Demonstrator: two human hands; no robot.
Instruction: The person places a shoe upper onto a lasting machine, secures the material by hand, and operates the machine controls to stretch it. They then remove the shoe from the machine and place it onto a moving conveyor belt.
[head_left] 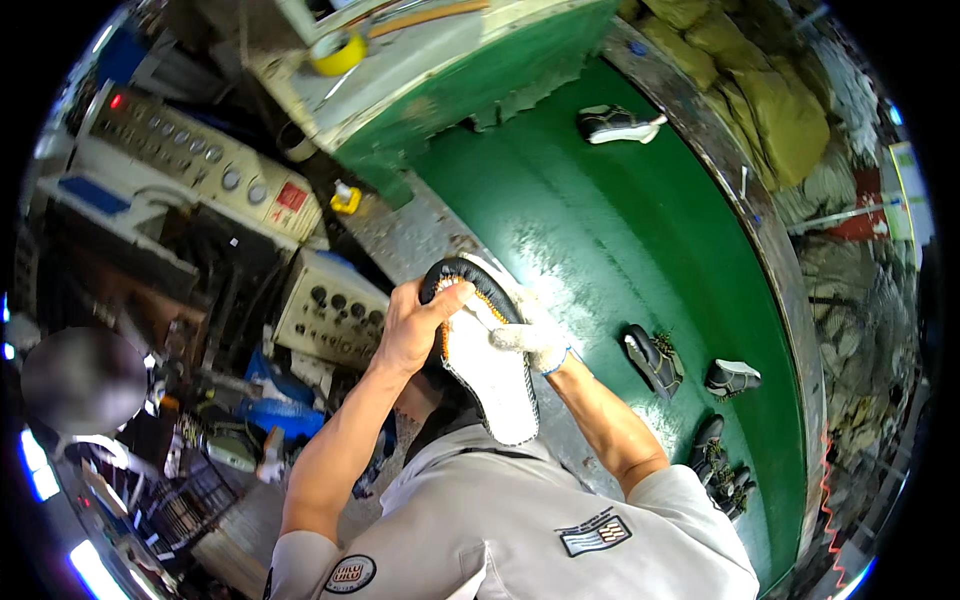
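- Green worktop (580,230) bears other shoes (655,362).
- Left hand (408,325) and gloved right hand (533,340): fingers pinch 1 bottom-up shoe (490,385) beside the worktop.
- Orange toe stitching (492,307) looks done; what's left is unclear.

I see the held shoe (492,385) between panels (200,160) left and table (600,220) right, loose shoes (655,362) on it; tape (340,62) far left.

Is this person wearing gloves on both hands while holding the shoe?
No, the fingers of the left hand on the shoe are bare; only the right hand wears a pale glove.
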